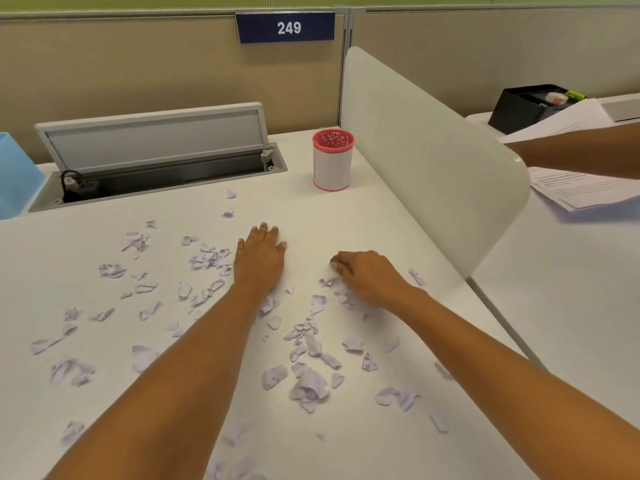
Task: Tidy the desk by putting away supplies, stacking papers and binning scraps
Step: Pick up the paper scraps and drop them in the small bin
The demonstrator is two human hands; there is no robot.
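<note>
Several torn white paper scraps (pixel 308 388) lie scattered over the white desk (pixel 346 216), mostly left of centre and near the front. My left hand (pixel 259 258) lies flat on the desk, palm down with fingers straight, next to a cluster of scraps (pixel 207 259). My right hand (pixel 367 277) rests on the desk with fingers curled over a few scraps (pixel 337 289) beneath it; whether it grips them is hidden. A pink-rimmed white holder (pixel 332 161) stands upright at the back, beyond both hands.
An open cable tray with its lid raised (pixel 152 140) sits at the back left beside a blue container (pixel 15 174). A white divider (pixel 426 150) bounds the right side. Beyond it another person's arm (pixel 581 150) lies over papers (pixel 581 192), near a black organiser (pixel 526 105).
</note>
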